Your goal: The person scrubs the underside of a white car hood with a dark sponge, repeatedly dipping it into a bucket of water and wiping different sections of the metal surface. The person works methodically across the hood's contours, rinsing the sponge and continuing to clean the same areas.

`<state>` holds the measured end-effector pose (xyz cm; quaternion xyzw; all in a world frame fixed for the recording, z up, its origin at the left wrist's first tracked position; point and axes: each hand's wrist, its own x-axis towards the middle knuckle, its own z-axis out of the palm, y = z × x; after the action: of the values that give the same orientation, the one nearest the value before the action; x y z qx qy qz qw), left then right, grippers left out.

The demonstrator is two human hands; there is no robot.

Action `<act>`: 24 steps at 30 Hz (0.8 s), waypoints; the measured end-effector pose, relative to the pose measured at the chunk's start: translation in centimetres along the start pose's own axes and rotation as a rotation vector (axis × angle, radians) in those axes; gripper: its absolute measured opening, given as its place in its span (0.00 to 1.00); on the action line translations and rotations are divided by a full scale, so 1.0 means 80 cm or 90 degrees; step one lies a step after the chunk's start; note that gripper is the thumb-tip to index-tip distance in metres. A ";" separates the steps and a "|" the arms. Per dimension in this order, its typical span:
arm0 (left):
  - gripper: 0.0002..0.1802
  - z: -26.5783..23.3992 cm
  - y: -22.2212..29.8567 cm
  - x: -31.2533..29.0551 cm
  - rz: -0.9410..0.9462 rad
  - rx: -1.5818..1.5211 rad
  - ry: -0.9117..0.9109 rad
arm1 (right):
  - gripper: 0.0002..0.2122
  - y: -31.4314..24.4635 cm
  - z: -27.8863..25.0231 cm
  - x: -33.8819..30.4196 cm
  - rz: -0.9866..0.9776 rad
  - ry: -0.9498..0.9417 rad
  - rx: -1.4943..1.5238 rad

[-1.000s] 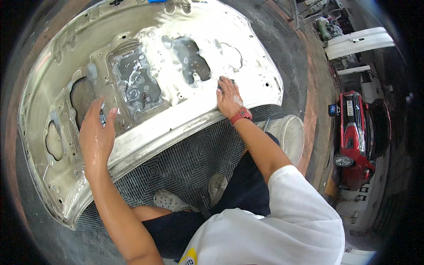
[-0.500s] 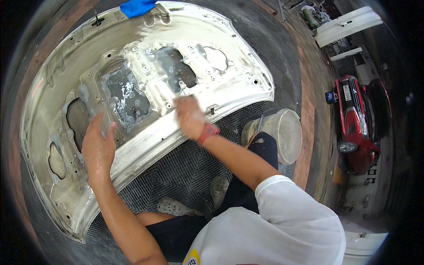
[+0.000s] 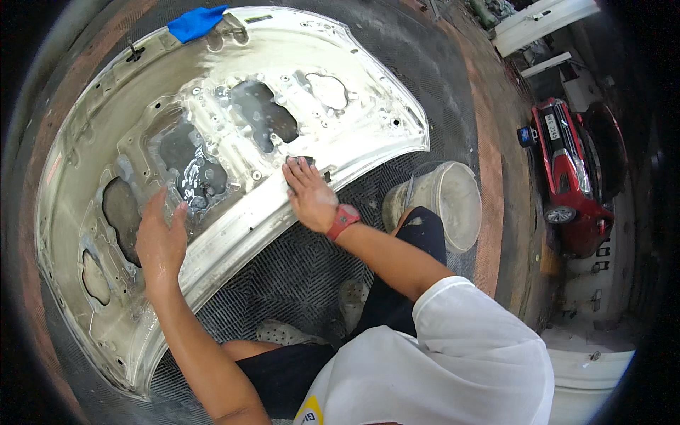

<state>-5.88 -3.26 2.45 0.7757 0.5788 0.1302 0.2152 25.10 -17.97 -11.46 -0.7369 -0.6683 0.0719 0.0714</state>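
Head view: two hands at work on the underside of a white car bonnet.

The bonnet (image 3: 234, 134) lies inner side up on a dark grid floor mat (image 3: 297, 269), its wet, cut-out frame facing the camera. The left hand (image 3: 161, 237) rests flat on the panel near the front edge, fingers spread and holding nothing. The right hand (image 3: 312, 195), with a red wristband (image 3: 343, 221), presses a small dark sanding pad (image 3: 303, 162) down against the bonnet's front rail; the fingers lie flat over the pad, which shows just past the fingertips. A blue cloth (image 3: 195, 23) sits on the bonnet's far corner. A pale bucket (image 3: 443, 202) stands on the mat just beside the person's knee. A red car (image 3: 574, 180) is parked well apart, to the right.
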 end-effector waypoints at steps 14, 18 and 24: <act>0.32 0.031 0.047 0.002 0.056 0.089 -0.096 | 0.31 0.130 -0.034 -0.005 -0.007 0.024 0.031; 0.33 0.042 0.077 -0.003 0.076 0.079 -0.145 | 0.30 0.331 -0.086 -0.010 0.348 0.105 -0.109; 0.33 0.051 0.063 -0.002 0.076 0.137 -0.131 | 0.27 0.262 -0.016 0.038 0.016 0.169 -0.134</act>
<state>0.10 -5.34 1.35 0.8367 0.5169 -0.0001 0.1809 46.07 -16.94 -14.46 -0.7519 -0.6473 -0.0957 0.0806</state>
